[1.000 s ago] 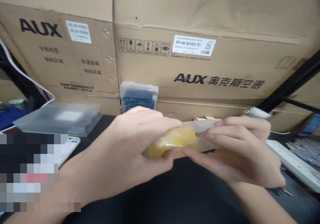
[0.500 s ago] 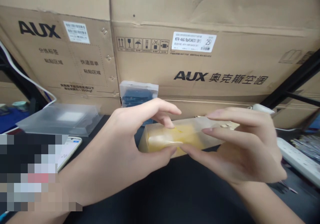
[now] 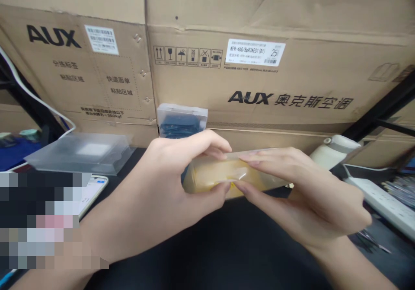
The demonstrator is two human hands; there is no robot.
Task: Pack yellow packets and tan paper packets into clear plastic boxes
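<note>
Between my two hands lies a frosted translucent plastic box (image 3: 214, 175) with something yellow inside, held just above or on the black table. My left hand (image 3: 175, 182) grips its left part, thumb on the near side and fingers over the top edge. My right hand (image 3: 304, 190) pinches it near the middle, thumb close to my left thumb and fingertips along the upper edge. The box's right end is partly hidden behind my right hand. Just behind my left fingers stands a clear box with dark blue contents (image 3: 183, 121).
Large AUX cardboard boxes (image 3: 194, 82) form a wall at the back. At left are an empty-looking translucent case (image 3: 81, 151) and a phone (image 3: 94, 192). A pale bottle (image 3: 333, 151) and a white power strip (image 3: 382, 201) lie at right on the black table (image 3: 253, 246).
My right hand has come down and its fingers have closed onto the box's top edge. The yellow contents look paler behind the plastic. The view has shifted slightly.
</note>
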